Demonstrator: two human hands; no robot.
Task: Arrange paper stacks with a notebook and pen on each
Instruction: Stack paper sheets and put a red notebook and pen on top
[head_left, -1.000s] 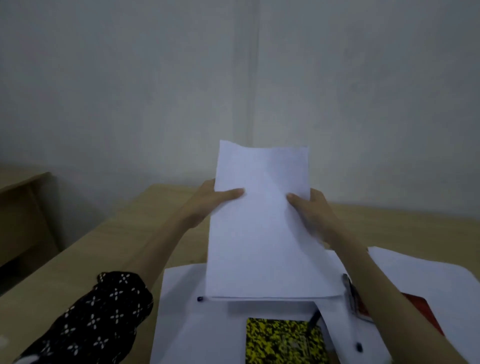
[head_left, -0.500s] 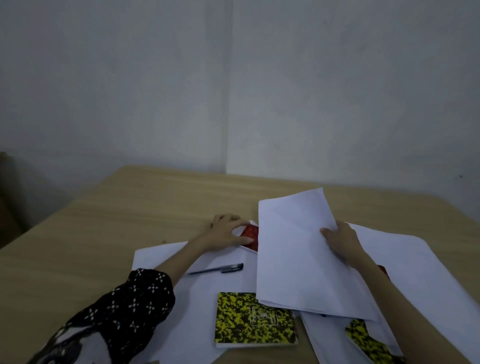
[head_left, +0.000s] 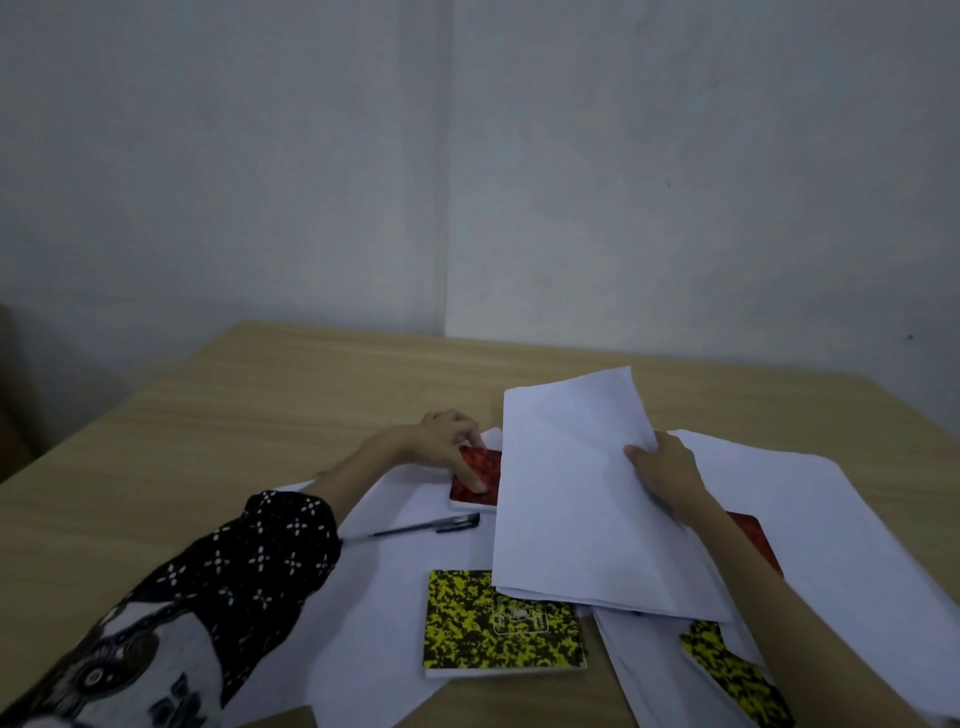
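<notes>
My right hand (head_left: 667, 473) grips a sheaf of white paper (head_left: 576, 499) by its right edge and holds it tilted above the table. My left hand (head_left: 447, 447) pinches the left end of a red notebook (head_left: 475, 480), thumb on its cover; the sheaf hides its right part. A black pen (head_left: 423, 527) lies on the left paper stack (head_left: 374, 613), just below the red notebook. A yellow-and-black notebook (head_left: 498, 623) lies on the same stack. Another red notebook (head_left: 756, 535) and another yellow one (head_left: 737, 675) show under my right forearm on the right paper stack (head_left: 852, 540).
The wooden table (head_left: 260, 415) has bare surface at the left and along the back, up to a grey wall. The two paper stacks spread over the near middle and right. My patterned left sleeve (head_left: 234, 571) crosses the near left.
My left hand has let go of the sheaf and now pinches the red notebook. The right hand alone has lowered the sheaf to the right. The view has tilted down.
</notes>
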